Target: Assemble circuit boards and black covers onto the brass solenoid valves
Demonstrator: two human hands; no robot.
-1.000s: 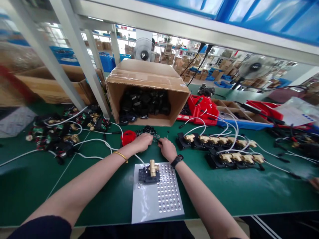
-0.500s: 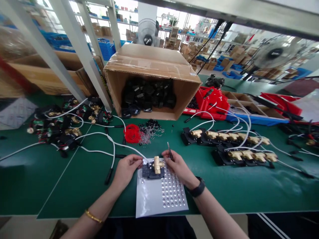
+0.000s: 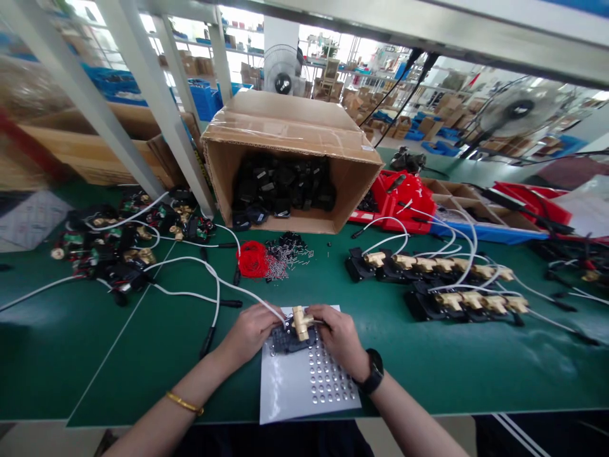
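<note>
Your left hand (image 3: 252, 329) and right hand (image 3: 341, 336) flank the black unit (image 3: 290, 341), one at each side, fingers curled in against it. Fingertips are partly hidden, so whether either hand pinches the unit or merely steadies it cannot be told; no tool can be made out in your right hand.

Your green surface (image 3: 157, 368) carries everything noted below. Largest on it is the open carton (image 3: 292, 127), lying on its side with black parts (image 3: 285, 184) heaped inside. Right of you stand two rows of similar units (image 3: 450, 301), brass fittings uppermost. Left of you lies a loose pile (image 3: 102, 244) showing exposed green boards.

Directly before you is the grey sheet (image 3: 285, 393), marked with rows of round silvery dots. Your unit rests on its far part, brass fitting (image 3: 301, 325) on top, white cable (image 3: 257, 293) leaving at the far left.

Progress, as judged: the fitting is seated on your unit; the right-hand rows look closed up, the left-hand pile still open. Fastening on your unit cannot be confirmed as complete. Beyond your hands, beside the red holder (image 3: 252, 259), a scatter of small screws (image 3: 280, 268) remains unused.
</note>
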